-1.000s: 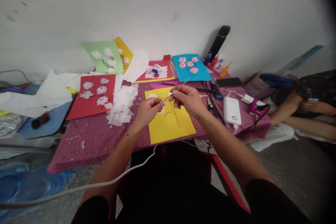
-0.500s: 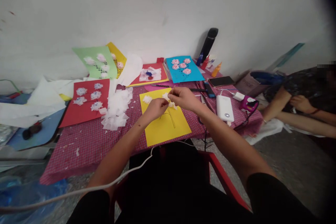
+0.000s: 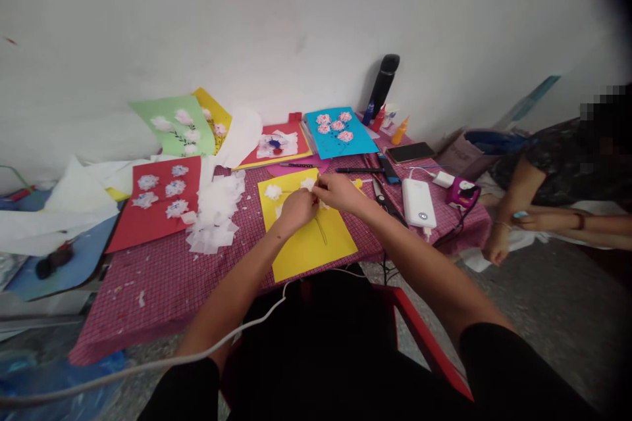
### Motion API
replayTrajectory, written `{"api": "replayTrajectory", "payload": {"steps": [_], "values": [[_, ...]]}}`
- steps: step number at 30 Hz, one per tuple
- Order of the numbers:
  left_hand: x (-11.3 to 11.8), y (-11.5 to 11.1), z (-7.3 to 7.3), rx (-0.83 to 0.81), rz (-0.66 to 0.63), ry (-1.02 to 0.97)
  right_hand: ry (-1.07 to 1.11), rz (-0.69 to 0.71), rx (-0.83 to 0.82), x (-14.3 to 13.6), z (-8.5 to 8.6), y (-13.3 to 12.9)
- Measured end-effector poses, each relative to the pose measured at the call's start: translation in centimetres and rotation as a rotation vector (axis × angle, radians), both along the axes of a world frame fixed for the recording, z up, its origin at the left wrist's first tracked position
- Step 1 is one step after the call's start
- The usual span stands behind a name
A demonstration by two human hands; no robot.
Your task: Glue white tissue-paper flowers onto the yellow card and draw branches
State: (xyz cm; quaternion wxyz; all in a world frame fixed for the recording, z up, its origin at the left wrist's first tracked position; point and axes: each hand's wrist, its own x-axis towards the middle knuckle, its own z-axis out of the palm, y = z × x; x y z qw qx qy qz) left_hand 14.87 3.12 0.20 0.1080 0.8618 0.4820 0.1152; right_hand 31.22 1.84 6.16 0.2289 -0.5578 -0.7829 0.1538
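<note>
A yellow sheet of paper (image 3: pixel 316 256) lies in front of me, with thin drawn stem lines and white tissue flowers along its upper part. One tissue flower (image 3: pixel 272 192) shows at its upper left; another flower (image 3: pixel 308 183) is partly covered by my fingers. My left hand (image 3: pixel 297 208) is over the sheet's middle, its fingers pinched together. Meeting it from the right, my right hand (image 3: pixel 336 191) is pinched too, fingertips against the left ones. Whatever sits between the fingertips is too small or hidden to make out.
Left of the sheet lies a pile of white tissue squares (image 3: pixel 216 214), beside a red flower card (image 3: pixel 148 223). Scissors (image 3: pixel 385 200), a white power bank (image 3: pixel 419 202) and a phone (image 3: pixel 411 152) are on the right. Glue bottles (image 3: pixel 379 120) stand behind. Another person's arm (image 3: pixel 513 204) is at far right.
My hands have come closer together and sit slightly lower on the yellow sheet. The view has shifted a little. The other person's hand at right has lowered.
</note>
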Motion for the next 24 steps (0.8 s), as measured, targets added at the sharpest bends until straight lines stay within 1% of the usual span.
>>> {"api": "replayTrajectory", "payload": {"steps": [9, 16, 19, 24], "values": [[0.4, 0.2, 0.1, -0.003, 0.009, 0.024, 0.013, -0.003, 0.006, 0.3, -0.6, 0.2], [-0.7, -0.4, 1.2, 0.006, 0.016, 0.034, -0.025, -0.027, -0.002, 0.1, -0.5, -0.1], [-1.2, -0.8, 1.7, 0.011, 0.028, 0.036, -0.027, -0.017, 0.003, 0.1, -0.5, -0.2], [-1.4, -1.4, 1.9, 0.01, 0.035, 0.037, 0.032, -0.017, 0.02, 0.4, -0.9, 0.0]]}}
